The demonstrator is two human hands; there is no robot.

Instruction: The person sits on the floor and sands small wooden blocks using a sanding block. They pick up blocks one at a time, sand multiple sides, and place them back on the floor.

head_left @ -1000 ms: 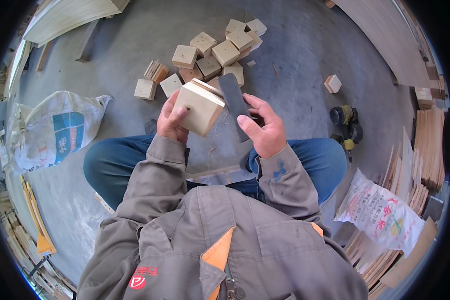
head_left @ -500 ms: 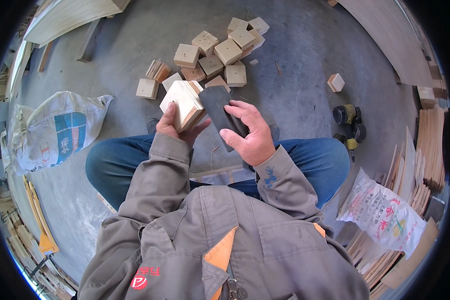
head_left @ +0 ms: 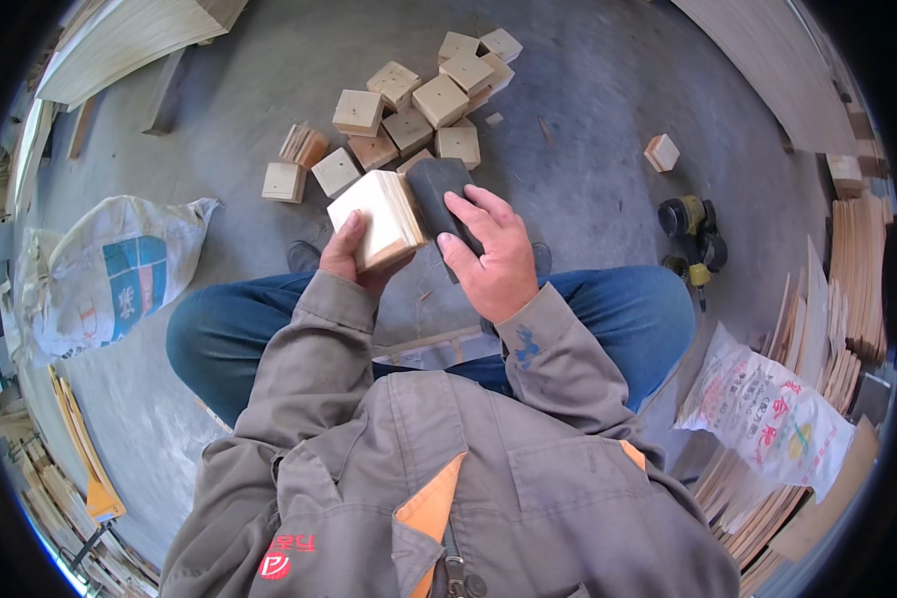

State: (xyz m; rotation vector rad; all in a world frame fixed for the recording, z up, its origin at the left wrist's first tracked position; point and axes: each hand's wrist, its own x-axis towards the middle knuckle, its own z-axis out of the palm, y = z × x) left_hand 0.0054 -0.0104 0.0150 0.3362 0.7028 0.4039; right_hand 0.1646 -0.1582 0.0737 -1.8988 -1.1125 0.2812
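Note:
A square wooden block point(head_left: 374, 221) with layered plywood edges is gripped in my left hand point(head_left: 345, 255), the thumb on its pale top face and the fingers mostly hidden beneath. My right hand point(head_left: 496, 254) is closed on a dark grey sanding block point(head_left: 437, 185), thumb and fingers on its upper side. The sanding block stands tilted against the layered right side of the wooden block. Both are held above the floor, between my knees.
Similar wooden blocks point(head_left: 440, 102) lie piled on the floor ahead, and one block point(head_left: 661, 152) sits apart to the right. A yellow-and-black power tool point(head_left: 690, 219) lies by my right knee. White sacks point(head_left: 159, 224) flank me, with stacked wood strips point(head_left: 856, 264) at the right.
The wooden block has turned in my left hand, so more of its layered right side shows. The sanding block has moved slightly and now meets that side. My right fingers have shifted a little.

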